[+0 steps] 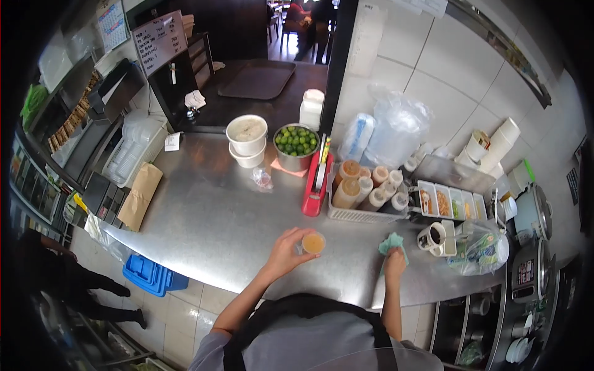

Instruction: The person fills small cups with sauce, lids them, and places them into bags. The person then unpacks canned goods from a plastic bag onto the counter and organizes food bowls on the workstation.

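Observation:
My left hand is closed around a small clear cup of orange-brown sauce, held above the steel counter. Over to the right, my right hand grips a green cloth against the counter top. Just beyond the left hand lies a red tape dispenser. Past the cloth stands a white basket of squeeze bottles with orange and pale contents. A white cup with dark contents is to the right of the cloth.
At the back are a metal pot of green limes and stacked white tubs. A topping tray and a plastic bag occupy the right side. A brown paper bag lies left; a person stands beyond a blue bin.

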Available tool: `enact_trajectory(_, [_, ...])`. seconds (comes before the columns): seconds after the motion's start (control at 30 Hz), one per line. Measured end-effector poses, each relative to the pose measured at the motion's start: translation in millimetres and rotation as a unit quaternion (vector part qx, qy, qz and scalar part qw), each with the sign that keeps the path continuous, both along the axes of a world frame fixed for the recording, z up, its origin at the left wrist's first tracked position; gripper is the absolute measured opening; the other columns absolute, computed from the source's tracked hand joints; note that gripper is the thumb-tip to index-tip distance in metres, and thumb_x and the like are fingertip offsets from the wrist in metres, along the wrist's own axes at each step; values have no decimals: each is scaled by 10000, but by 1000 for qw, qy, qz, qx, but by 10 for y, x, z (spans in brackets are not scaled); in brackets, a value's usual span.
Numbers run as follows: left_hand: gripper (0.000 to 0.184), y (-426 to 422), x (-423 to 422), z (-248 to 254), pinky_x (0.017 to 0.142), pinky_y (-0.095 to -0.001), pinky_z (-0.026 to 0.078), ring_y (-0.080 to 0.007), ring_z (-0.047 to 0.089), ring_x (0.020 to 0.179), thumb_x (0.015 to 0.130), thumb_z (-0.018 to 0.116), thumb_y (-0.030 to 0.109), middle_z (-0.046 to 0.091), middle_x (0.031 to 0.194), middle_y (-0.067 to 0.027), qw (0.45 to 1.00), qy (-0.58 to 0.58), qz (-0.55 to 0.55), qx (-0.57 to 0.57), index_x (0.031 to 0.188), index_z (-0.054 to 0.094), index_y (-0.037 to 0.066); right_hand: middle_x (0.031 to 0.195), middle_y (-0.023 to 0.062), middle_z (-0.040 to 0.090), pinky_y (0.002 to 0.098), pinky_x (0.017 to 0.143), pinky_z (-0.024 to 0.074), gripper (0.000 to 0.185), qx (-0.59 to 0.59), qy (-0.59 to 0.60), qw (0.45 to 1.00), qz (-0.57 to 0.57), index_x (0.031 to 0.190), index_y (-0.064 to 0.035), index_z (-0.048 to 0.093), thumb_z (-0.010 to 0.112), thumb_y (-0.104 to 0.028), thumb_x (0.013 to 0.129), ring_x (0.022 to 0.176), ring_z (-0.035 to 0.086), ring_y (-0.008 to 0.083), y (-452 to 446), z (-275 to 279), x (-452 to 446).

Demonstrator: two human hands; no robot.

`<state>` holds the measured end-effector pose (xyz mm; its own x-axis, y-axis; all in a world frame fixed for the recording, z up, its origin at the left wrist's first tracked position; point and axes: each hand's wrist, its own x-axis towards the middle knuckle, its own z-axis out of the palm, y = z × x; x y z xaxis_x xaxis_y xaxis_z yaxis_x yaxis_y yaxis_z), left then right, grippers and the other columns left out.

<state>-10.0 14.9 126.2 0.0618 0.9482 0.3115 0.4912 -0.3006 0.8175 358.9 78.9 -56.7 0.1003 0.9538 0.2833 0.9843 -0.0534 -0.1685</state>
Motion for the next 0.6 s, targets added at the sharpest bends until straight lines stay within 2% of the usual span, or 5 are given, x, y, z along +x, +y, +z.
enact_trajectory(0.13, [537,44,-7,-8,837,-372,416,-289,543,918,606,797,207,608,1014,-102,999,18,-16,30,1084,600,59,894,109,582,380,623,482,379,74,51,993,76,895,-24,586,787,-159,604,711,582,287,-50,1014,-496])
enact_trajectory(0.2, [547,45,-11,-1,845,-366,411,-280,530,938,591,802,205,610,1020,-91,999,28,-18,42,1082,606,64,887,91,594,294,609,478,342,-30,317,931,181,983,-12,604,705,-250,759,728,584,206,-69,1190,-835])
enact_trajectory(0.33, [549,59,-6,-40,856,-359,402,-269,521,972,584,804,199,604,1048,-75,998,37,-39,35,1085,615,77,829,39,640,221,580,460,347,-376,723,551,181,994,-11,611,545,-339,904,663,581,93,-233,1545,-1569])
enact_trajectory(0.43, [542,56,-30,-55,880,-353,382,-260,531,994,600,802,196,595,1076,-77,998,46,-48,14,1096,614,84,818,62,644,213,579,463,344,-435,764,440,181,983,0,607,557,-330,899,664,594,100,-190,1414,-1735])
enact_trajectory(0.6, [577,49,-79,-78,877,-366,384,-236,525,1010,596,803,202,590,1094,-65,996,51,-67,-13,1130,604,111,792,69,645,204,577,469,307,-438,748,470,167,960,-5,603,577,-303,890,686,616,110,-186,1414,-1814])
